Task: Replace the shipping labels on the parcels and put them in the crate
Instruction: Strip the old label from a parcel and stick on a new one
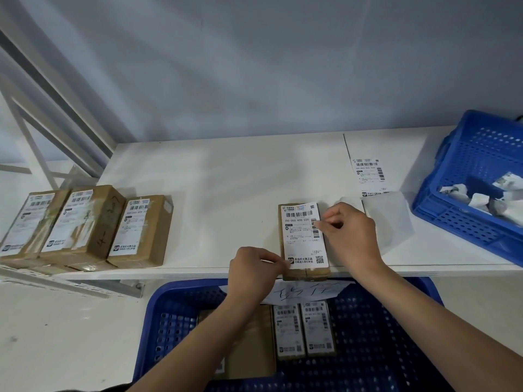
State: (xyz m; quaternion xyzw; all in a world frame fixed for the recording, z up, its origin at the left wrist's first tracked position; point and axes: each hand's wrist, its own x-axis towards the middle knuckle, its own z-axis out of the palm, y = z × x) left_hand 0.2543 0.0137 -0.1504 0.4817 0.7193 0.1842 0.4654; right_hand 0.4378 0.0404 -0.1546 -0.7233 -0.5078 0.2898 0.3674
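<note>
A brown cardboard parcel (294, 274) lies at the front edge of the white table (226, 179), with a white shipping label (302, 236) on its top. My left hand (254, 271) pinches the label's lower left corner. My right hand (349, 236) has curled fingers on the label's right edge. Below the table edge stands a blue crate (382, 349) holding labelled parcels (304, 329) and a plain brown one (252, 343). Three parcels with torn labels (85, 224) sit at the table's left.
A second blue crate (475, 176) at the right holds crumpled label scraps (481, 198). A loose label sheet (368, 175) and empty backing papers (387, 219) lie beside it. A handwritten paper note (308, 291) hangs on the lower crate's rim. White shelf struts rise at the left.
</note>
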